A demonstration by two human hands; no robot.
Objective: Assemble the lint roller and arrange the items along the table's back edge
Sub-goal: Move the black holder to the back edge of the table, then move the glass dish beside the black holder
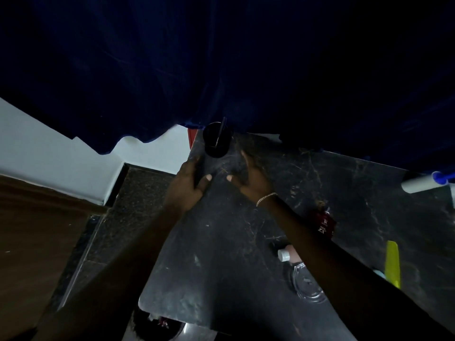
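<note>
The counter is dark grey marble with pale and golden veins. A navy curtain hangs behind it. The cup is black, the roll white with a blue end, the box dark red with white letters, the comb yellow-green. The wall is white.

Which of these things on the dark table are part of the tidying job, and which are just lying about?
Part of the job:
white lint roller
black cup
red packet
white-capped bottle
yellow item
clear glass dish

Just there:
blue curtain
table
bracelet
</note>
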